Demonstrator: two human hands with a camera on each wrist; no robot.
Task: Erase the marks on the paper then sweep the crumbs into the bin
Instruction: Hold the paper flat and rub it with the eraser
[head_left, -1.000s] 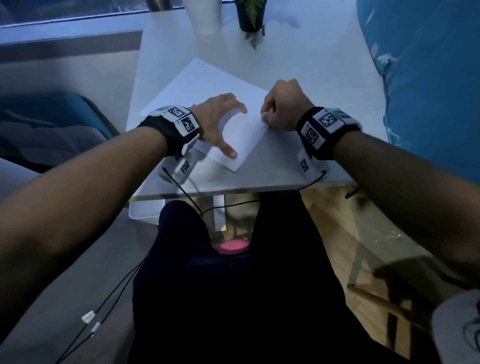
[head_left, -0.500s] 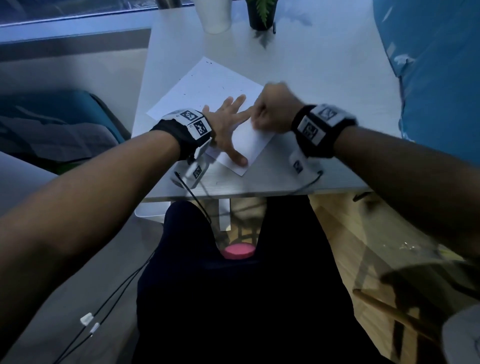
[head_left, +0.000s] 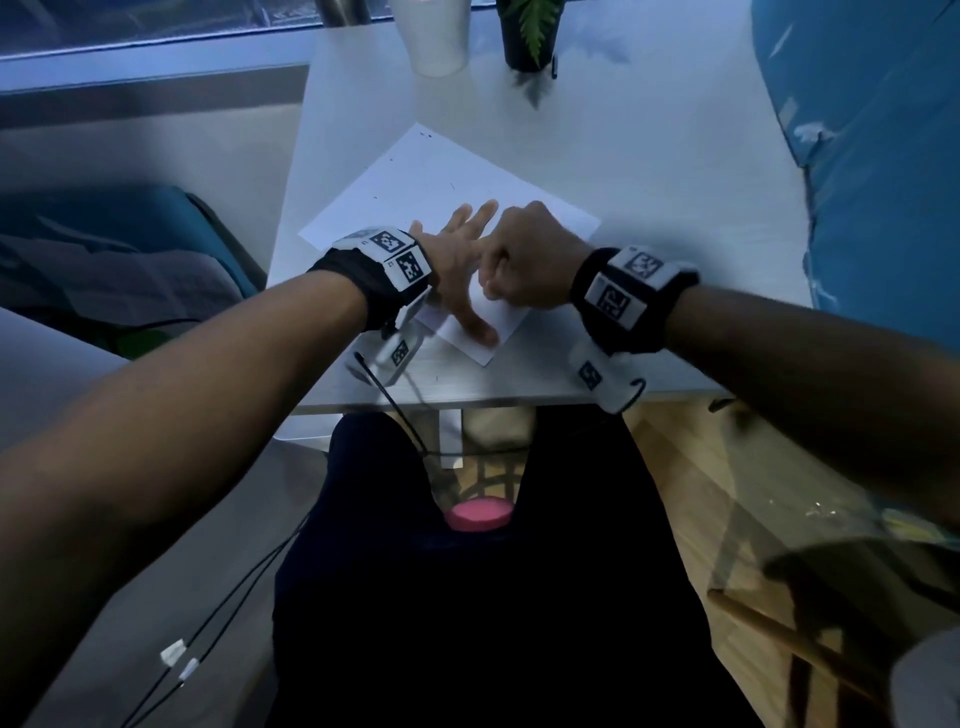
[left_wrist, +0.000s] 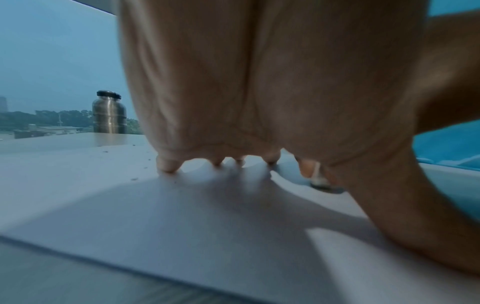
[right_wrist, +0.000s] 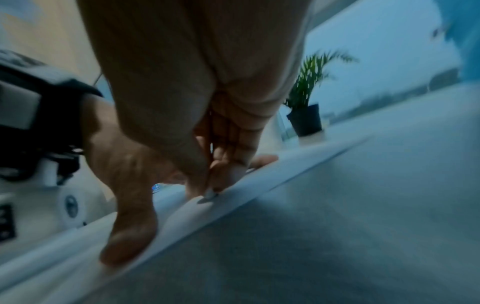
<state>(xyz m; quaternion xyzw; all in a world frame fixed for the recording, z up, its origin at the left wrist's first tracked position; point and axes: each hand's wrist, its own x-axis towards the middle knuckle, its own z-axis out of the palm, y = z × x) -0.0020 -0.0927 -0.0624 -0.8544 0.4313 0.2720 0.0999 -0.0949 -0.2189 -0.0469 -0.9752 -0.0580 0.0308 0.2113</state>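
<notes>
A white sheet of paper (head_left: 431, 182) lies askew on the white table (head_left: 649, 208). My left hand (head_left: 457, 249) lies flat on its near part with the fingers spread, and its fingertips (left_wrist: 167, 164) press on the paper (left_wrist: 182, 216). My right hand (head_left: 524, 260) is curled right beside it and pinches a small whitish eraser (left_wrist: 318, 179) against the sheet. In the right wrist view the eraser tip (right_wrist: 210, 195) touches the paper near its edge. Dark crumbs (left_wrist: 133, 179) lie scattered on the far part of the paper.
A white cup (head_left: 431, 36) and a potted plant (head_left: 530, 36) stand at the table's far edge, with a steel bottle (left_wrist: 109, 113) there too. A blue cushion (head_left: 883, 156) borders the table on the right. The table's front edge (head_left: 467, 400) is just behind my wrists.
My left hand went from arched fingers to lying flat on the paper. My right hand slid left across the sheet until it came beside the left hand.
</notes>
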